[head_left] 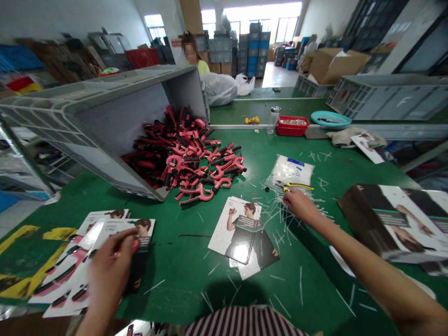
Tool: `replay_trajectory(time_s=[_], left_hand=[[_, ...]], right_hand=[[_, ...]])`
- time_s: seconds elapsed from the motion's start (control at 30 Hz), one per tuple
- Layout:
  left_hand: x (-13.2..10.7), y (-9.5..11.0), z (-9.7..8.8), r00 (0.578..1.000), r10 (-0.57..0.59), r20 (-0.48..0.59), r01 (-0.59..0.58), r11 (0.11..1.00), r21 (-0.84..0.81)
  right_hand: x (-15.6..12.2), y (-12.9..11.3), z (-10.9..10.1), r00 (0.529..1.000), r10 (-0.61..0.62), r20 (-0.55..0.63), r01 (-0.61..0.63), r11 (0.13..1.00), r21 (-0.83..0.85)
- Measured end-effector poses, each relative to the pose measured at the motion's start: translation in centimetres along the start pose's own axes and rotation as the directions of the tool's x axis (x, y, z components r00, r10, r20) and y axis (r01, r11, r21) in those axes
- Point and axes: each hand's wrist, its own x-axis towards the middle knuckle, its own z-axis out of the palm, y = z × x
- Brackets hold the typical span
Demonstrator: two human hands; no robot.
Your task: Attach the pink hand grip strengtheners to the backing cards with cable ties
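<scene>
My left hand [110, 263], slightly blurred, is at the left over overlapping printed cards [145, 228] with red-and-black hand grips on them. Its fingers are closed around a red hand grip [135, 245], mostly hidden by the hand. My right hand [299, 204] reaches to the scattered white plastic ties [280, 212], fingertips pinched together beside yellow-handled pliers [304, 185]; whatever they hold is hidden. Between the hands lie more printed cards [234, 228], overlapping, with a thin tie across them.
A grey crate [115, 144] on its side spills many hand grips [196, 158] onto the green table. Behind the pliers is a bag of ties [294, 170]. Stacked printed cards [395, 219] stand right. A jar [273, 120], red tray [292, 126] and blue plate [331, 118] sit farther back; a person [196, 56] is beyond.
</scene>
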Motion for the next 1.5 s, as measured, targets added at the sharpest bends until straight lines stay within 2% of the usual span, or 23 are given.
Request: replay_trajectory(time_s=[0.03,0.1,0.17,0.27,0.33,0.4,0.47,0.57,0.67,0.73,0.8,0.83,0.93,1.0,1.07,1.1,1.17,1.23,1.3,1.37,1.4,1.47,1.5], left_hand=[[-0.5,1.9,2.5,0.989,0.067,0.129,-0.055,0.994,-0.097],[-1.4,5.6,7.3,0.904,0.215,0.369,-0.158,0.971,-0.179],[-2.1,8.5,11.1,0.856,0.241,0.457,-0.218,0.97,-0.103],[-2.6,11.0,13.8,0.795,0.236,0.558,-0.223,0.97,-0.092],[-2.7,11.5,14.2,0.762,0.226,0.607,-0.162,0.974,-0.16],[-2.9,11.6,14.2,0.781,0.243,0.576,-0.159,0.968,-0.193],[-3.3,11.7,14.1,0.812,0.276,0.515,-0.222,0.961,-0.166],[-4.0,12.5,14.0,0.81,0.351,0.47,-0.348,0.933,-0.097],[-4.2,14.6,13.4,0.809,0.519,0.274,-0.518,0.851,-0.084],[-4.1,16.7,13.0,0.718,0.677,0.163,-0.663,0.736,-0.139],[-4.0,19.0,13.2,0.582,0.799,0.151,-0.781,0.601,-0.171],[-3.9,20.1,13.5,0.541,0.824,0.169,-0.812,0.564,-0.15],[-3.7,22.3,15.2,0.501,0.819,0.28,-0.844,0.533,-0.049],[-3.6,22.7,16.3,0.483,0.812,0.328,-0.853,0.521,-0.031],[-3.4,22.3,16.8,0.505,0.797,0.332,-0.835,0.548,-0.045],[-3.3,21.9,16.8,0.541,0.774,0.329,-0.805,0.59,-0.066],[-2.8,20.6,16.3,0.651,0.683,0.33,-0.676,0.72,-0.157],[-2.4,18.9,15.4,0.772,0.53,0.352,-0.424,0.841,-0.335],[-2.5,17.5,14.3,0.84,0.357,0.408,-0.099,0.841,-0.531],[-3.2,16.8,13.4,0.847,0.245,0.471,0.147,0.744,-0.652],[-3.8,16.7,13.1,0.841,0.223,0.493,0.214,0.7,-0.681],[-5.3,17.0,12.9,0.834,0.229,0.501,0.243,0.664,-0.708],[-6.0,17.2,12.9,0.837,0.245,0.489,0.218,0.67,-0.71]], right_hand=[[-0.7,-0.6,0.4,0.999,0.032,0.022,-0.032,0.999,0.02],[-2.0,-1.2,1.3,0.996,0.09,0.012,-0.09,0.995,0.038],[-2.8,-1.3,1.9,0.992,0.125,-0.007,-0.124,0.989,0.079],[-3.0,-1.0,1.8,0.993,0.115,-0.028,-0.108,0.976,0.191],[-2.4,-0.6,1.2,0.995,0.084,-0.054,-0.066,0.957,0.284],[-1.7,-0.3,0.5,0.993,0.066,-0.099,-0.025,0.928,0.371],[-0.9,0.0,-0.2,0.986,0.071,-0.149,0.002,0.897,0.443],[-0.1,-0.3,-1.0,0.969,0.102,-0.224,0.026,0.863,0.505],[-0.1,-2.0,-1.7,0.924,0.009,-0.381,0.157,0.901,0.403],[-0.4,-3.9,-1.9,0.899,-0.177,-0.4,0.289,0.926,0.241],[-0.9,-6.1,-1.8,0.893,-0.339,-0.297,0.388,0.913,0.127],[-1.1,-7.1,-1.7,0.891,-0.383,-0.243,0.417,0.903,0.105],[-1.8,-9.3,-1.2,0.888,-0.421,-0.186,0.447,0.885,0.127],[-2.1,-9.5,-0.8,0.886,-0.425,-0.185,0.456,0.87,0.185],[-2.0,-8.4,-0.3,0.886,-0.431,-0.171,0.463,0.848,0.26],[-1.8,-7.5,0.0,0.89,-0.428,-0.157,0.456,0.839,0.296],[-1.4,-5.2,0.6,0.911,-0.384,-0.153,0.413,0.845,0.341],[-1.2,-3.3,0.8,0.939,-0.254,-0.231,0.324,0.878,0.352],[-1.4,-3.1,0.6,0.944,-0.079,-0.32,0.22,0.873,0.435],[-2.2,-5.1,0.2,0.968,0.044,-0.248,0.135,0.741,0.658],[-2.8,-6.8,0.1,0.989,0.043,-0.142,0.086,0.616,0.783],[-4.2,-10.7,0.0,0.996,-0.046,0.072,-0.053,0.329,0.943],[-4.9,-12.5,0.2,0.989,-0.08,0.123,-0.103,0.222,0.97]])
